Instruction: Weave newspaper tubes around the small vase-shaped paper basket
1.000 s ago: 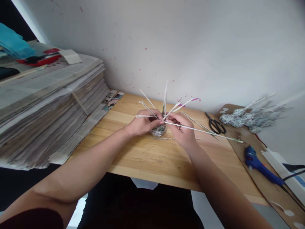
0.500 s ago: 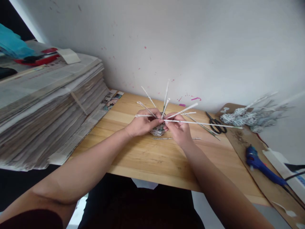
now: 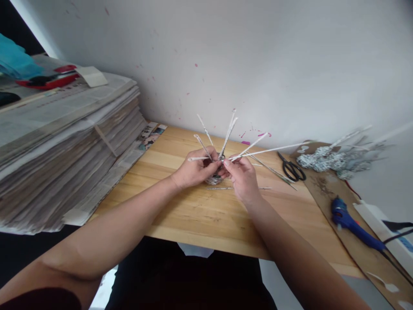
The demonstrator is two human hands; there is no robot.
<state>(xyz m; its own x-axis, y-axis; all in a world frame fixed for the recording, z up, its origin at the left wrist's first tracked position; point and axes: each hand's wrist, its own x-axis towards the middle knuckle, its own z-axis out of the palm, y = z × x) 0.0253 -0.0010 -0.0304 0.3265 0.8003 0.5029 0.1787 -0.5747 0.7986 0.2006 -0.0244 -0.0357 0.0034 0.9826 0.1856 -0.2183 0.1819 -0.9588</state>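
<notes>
Between my hands is a small basket woven from rolled newspaper, with several paper stakes fanning up and outward from it. My left hand is closed around the basket's left side, thumb at the rim. My right hand pinches a long thin rolled-paper strip at the right of the rim. That strip runs off to the upper right, past the scissors. Both hands hide most of the basket's wall.
Black scissors and loose paper rolls lie to the right. Beyond are silvery woven pieces on brown cardboard, a blue glue gun and a white power strip. A tall newspaper stack stands left.
The long strip has swung from pointing down to the right to pointing up to the right, with my right hand turning along. The stakes have shifted slightly. My left hand keeps its hold.
</notes>
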